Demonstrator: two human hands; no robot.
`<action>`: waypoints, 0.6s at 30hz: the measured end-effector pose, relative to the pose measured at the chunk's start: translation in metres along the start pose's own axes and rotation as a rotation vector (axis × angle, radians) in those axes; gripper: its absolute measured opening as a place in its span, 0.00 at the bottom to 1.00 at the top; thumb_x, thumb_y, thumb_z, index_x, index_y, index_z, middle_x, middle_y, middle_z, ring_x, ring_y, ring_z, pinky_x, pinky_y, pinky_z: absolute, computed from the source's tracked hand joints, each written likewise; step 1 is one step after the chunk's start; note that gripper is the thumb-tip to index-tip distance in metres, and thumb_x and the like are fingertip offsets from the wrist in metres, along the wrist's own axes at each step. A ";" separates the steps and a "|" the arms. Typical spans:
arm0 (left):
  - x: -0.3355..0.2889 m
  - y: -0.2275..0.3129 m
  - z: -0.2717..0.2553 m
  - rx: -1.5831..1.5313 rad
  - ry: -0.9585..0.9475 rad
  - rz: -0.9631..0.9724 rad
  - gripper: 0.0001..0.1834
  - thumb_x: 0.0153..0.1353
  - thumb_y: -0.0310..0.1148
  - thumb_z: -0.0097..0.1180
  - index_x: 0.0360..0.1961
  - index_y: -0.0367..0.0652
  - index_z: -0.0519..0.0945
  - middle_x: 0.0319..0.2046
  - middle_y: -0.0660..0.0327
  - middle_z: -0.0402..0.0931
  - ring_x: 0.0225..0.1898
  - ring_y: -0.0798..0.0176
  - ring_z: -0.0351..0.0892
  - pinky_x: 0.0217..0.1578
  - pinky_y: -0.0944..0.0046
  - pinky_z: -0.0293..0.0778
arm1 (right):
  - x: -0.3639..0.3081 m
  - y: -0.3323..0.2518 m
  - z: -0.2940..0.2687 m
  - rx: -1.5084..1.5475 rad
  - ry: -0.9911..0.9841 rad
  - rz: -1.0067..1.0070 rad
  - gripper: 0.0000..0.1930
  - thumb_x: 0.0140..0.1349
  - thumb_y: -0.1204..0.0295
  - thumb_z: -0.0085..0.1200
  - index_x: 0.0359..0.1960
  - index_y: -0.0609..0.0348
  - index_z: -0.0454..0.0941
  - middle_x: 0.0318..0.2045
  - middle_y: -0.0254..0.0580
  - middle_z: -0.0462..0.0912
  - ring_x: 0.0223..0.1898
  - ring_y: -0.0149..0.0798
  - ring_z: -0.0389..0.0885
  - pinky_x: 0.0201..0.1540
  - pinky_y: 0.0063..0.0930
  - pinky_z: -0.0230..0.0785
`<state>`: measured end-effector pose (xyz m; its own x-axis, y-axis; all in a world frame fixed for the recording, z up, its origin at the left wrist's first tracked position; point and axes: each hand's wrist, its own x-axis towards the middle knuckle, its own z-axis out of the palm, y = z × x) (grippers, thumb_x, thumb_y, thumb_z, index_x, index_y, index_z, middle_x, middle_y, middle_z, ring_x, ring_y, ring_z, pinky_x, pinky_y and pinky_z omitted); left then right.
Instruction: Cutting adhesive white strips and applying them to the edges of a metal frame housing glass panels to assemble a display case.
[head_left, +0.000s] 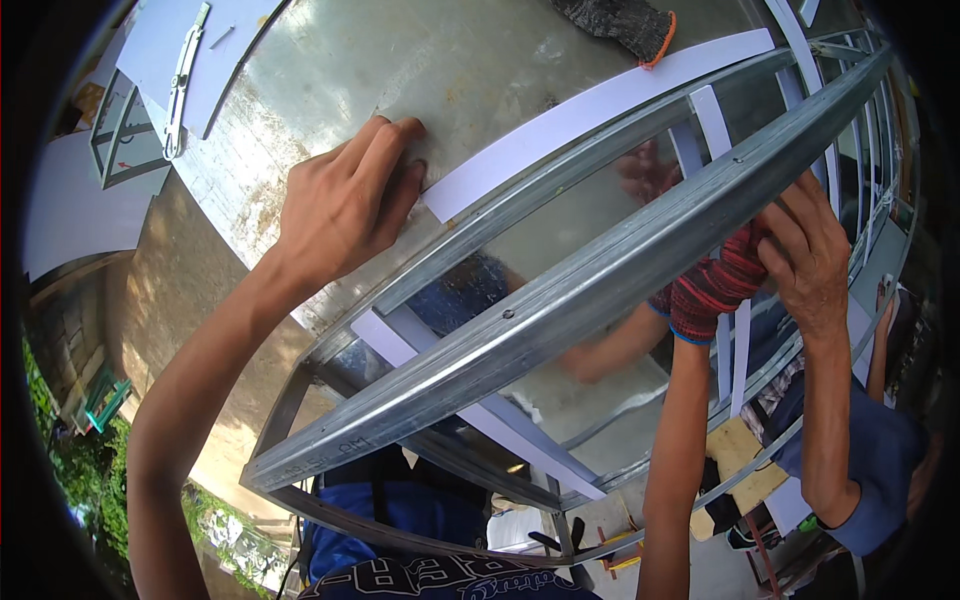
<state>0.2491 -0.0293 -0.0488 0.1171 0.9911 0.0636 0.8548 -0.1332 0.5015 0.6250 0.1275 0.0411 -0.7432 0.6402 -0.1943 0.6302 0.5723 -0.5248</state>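
My bare left hand (350,195) rests over the metal sheet tabletop with its fingers loosely bent. A gap shows between thumb and forefinger, with nothing seen in it. The thumb is close beside the end of a long white strip (600,110). My right hand (715,285), in a red and black knit glove, is closed below the rail of a galvanized metal frame (540,285). Its fingertips and whatever they grip are hidden; a white strip (740,360) hangs just below it. Another person's bare hand (808,250) touches or nearly touches the glove.
The long frame slants across in front of me, with white crosspieces (530,445) between its rails. A dark glove with an orange cuff (625,25) lies at the back. A white utility cutter (183,85) sits on white sheets at far left. A co-worker (860,450) stands at right.
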 end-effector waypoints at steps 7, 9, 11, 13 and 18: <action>0.003 0.004 0.007 -0.003 0.012 0.015 0.10 0.61 0.31 0.52 0.44 0.44 0.71 0.32 0.61 0.74 0.22 0.59 0.77 0.21 0.62 0.72 | -0.007 -0.016 0.121 -0.651 0.825 0.258 0.30 0.50 0.53 0.61 0.52 0.59 0.74 0.49 0.49 0.77 0.50 0.49 0.75 0.55 0.48 0.63; 0.001 0.002 0.005 0.027 0.021 0.018 0.10 0.61 0.31 0.51 0.43 0.44 0.70 0.32 0.60 0.74 0.22 0.58 0.77 0.21 0.61 0.72 | -0.001 -0.017 0.118 -0.657 0.798 0.189 0.17 0.57 0.70 0.54 0.49 0.55 0.75 0.44 0.44 0.78 0.43 0.48 0.76 0.45 0.40 0.69; 0.000 0.001 0.002 0.032 0.022 0.017 0.10 0.61 0.30 0.51 0.43 0.43 0.70 0.32 0.59 0.74 0.23 0.58 0.77 0.21 0.61 0.72 | -0.001 -0.011 0.119 -0.644 0.829 0.190 0.17 0.55 0.68 0.56 0.48 0.54 0.76 0.45 0.43 0.77 0.43 0.48 0.76 0.45 0.42 0.67; 0.003 0.004 0.000 0.022 0.027 0.054 0.11 0.60 0.30 0.51 0.44 0.43 0.70 0.32 0.59 0.74 0.23 0.57 0.77 0.21 0.60 0.72 | -0.006 -0.008 0.117 -0.659 0.875 0.216 0.18 0.53 0.65 0.58 0.47 0.52 0.77 0.45 0.43 0.77 0.44 0.48 0.75 0.46 0.44 0.66; 0.006 0.003 0.007 0.071 0.015 0.084 0.12 0.59 0.28 0.52 0.44 0.41 0.69 0.31 0.57 0.72 0.24 0.53 0.77 0.21 0.58 0.71 | -0.008 -0.012 0.127 -0.602 0.897 0.298 0.20 0.48 0.64 0.60 0.46 0.49 0.77 0.49 0.41 0.74 0.49 0.50 0.71 0.48 0.46 0.65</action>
<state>0.2565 -0.0242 -0.0531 0.1824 0.9763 0.1161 0.8760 -0.2150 0.4317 0.5946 0.0504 -0.0561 -0.2670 0.7915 0.5498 0.9423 0.3339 -0.0231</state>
